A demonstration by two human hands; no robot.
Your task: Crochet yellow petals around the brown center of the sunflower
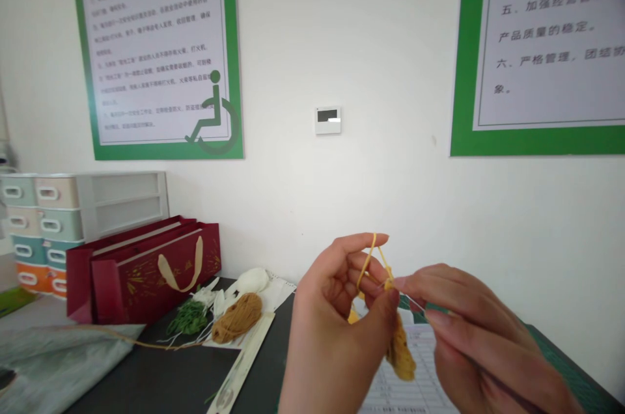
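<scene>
My left hand (336, 310) is raised above the table, with yellow yarn (374, 264) looped over its fingers. A knotted yellow crochet piece (400, 352) hangs below the yarn, partly hidden behind my left thumb. My right hand (478, 336) pinches a thin metal crochet hook (415, 302) between its thumb and fingers. The tip of the hook meets the yarn close to my left fingertips.
On the black table (146, 362) to the left lie a tan yarn skein (237, 317), white yarn (251, 280) and green yarn (188, 316). Behind them stand a red gift bag (144, 271) and plastic drawers (39, 225). A printed sheet (410, 368) lies beneath my hands.
</scene>
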